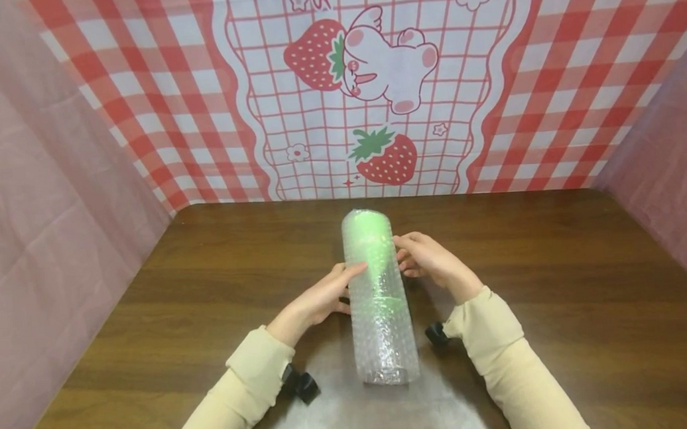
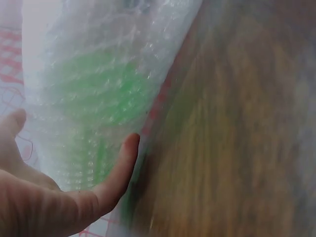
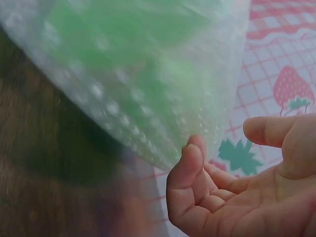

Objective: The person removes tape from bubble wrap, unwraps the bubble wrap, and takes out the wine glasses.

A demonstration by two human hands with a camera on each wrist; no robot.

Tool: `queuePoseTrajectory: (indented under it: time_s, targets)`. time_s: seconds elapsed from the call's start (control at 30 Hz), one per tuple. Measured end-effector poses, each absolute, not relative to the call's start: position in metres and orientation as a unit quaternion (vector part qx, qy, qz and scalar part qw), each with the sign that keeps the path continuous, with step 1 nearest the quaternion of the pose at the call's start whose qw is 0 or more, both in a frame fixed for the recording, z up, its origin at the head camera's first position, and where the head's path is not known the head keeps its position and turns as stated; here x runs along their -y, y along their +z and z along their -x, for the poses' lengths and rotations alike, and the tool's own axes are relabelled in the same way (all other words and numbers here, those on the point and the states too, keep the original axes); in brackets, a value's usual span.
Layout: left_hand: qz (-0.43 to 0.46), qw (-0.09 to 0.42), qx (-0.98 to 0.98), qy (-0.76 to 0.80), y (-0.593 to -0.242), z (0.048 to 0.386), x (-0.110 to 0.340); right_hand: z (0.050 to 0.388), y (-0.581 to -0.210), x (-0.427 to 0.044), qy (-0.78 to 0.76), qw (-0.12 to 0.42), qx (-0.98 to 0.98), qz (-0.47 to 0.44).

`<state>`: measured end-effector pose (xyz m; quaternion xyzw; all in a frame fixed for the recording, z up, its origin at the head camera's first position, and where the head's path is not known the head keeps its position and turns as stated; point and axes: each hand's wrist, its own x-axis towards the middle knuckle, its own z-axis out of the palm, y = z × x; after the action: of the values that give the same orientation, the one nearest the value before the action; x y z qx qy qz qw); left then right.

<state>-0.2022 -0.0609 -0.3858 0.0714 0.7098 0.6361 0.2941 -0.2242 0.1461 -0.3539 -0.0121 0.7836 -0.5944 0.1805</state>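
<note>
A long bundle of clear bubble wrap (image 1: 385, 344) with something bright green (image 1: 370, 229) inside extends over the middle of the table. What the green thing is cannot be made out through the wrap. My left hand (image 1: 319, 297) holds the bundle at its left side, its thumb across the front and fingers partly hidden behind. In the left wrist view, thumb and finger stand either side of the wrap (image 2: 94, 94). My right hand (image 1: 436, 261) is at the bundle's right side. The right wrist view shows its loosely bent fingers (image 3: 185, 185) at the wrap's edge, thumb apart.
The brown wooden table (image 1: 204, 277) has a greyish shiny patch (image 1: 358, 419) at its near side. A red and white checked cloth (image 1: 173, 87) with strawberry prints hangs behind it. Pink curtains (image 1: 37, 196) flank both sides. Black wrist devices (image 1: 304, 385) sit by the cuffs.
</note>
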Motion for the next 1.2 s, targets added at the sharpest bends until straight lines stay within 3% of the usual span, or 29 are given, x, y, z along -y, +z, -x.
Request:
queuePoseTrajectory:
  time_s: [0.57, 1.0, 1.2]
  targets:
    - [-0.041, 0.268, -0.704, 0.656, -0.390, 0.202, 0.055, 0.220, -0.351, -0.141, -0.562, 0.154, -0.812, 0.027]
    - [-0.048, 0.271, -0.676, 0.683, -0.395, 0.197, 0.052, 0.215, -0.365, -0.144, -0.564, 0.248, -0.787, 0.024]
    - [-0.066, 0.255, -0.710, 0.653, -0.392, 0.196, 0.051, 0.216, -0.367, -0.147, -0.577, 0.265, -0.772, 0.022]
